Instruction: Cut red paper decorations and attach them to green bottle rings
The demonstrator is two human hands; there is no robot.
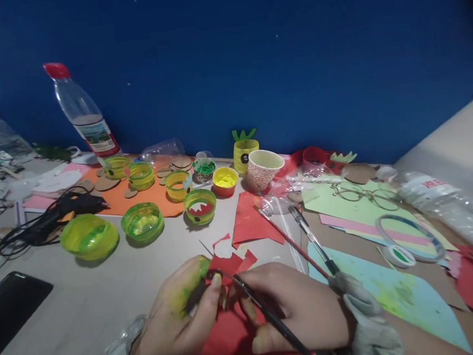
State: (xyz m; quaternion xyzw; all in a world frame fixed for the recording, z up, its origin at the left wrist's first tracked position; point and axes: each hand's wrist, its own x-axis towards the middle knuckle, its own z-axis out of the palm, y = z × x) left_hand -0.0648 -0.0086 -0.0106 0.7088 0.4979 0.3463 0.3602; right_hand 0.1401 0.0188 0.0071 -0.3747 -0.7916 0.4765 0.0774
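**Small red piece pinched in the left fingers, slim tool in the right**

I have the small red piece [211, 275] between the thumb and finger of my left hand [171, 329], close in front of the right. It looks like thin paper: next to no weight, soft, easily creased or torn. I would take it by one edge, lightly, leaving its face open; a hard squeeze could buckle it. Green and yellow smears mark the left hand, so a damp fingertip might stain it or stick.

My right hand [303, 305] is closed around a black-handled tool [275, 319], its slender end angled toward the piece. I cannot tell whether it is a brush or a blade; the handle looks stiff and light, best gripped low for fine control.

Just beyond the fingertips lie red scraps [223, 263], and under both hands a red sheet [219, 349], flat and likely to slide. Farther ahead stand a yellow-green ring [200, 214] with a red mouth and a cup of yellow paint [225, 181], which could tip if bumped. Ahead of the left hand sit two glossy bowls [89, 236] [143, 223], possibly tacky, so I would hold them by their rims. A red-handled brush [293, 242] lies ahead of the right.
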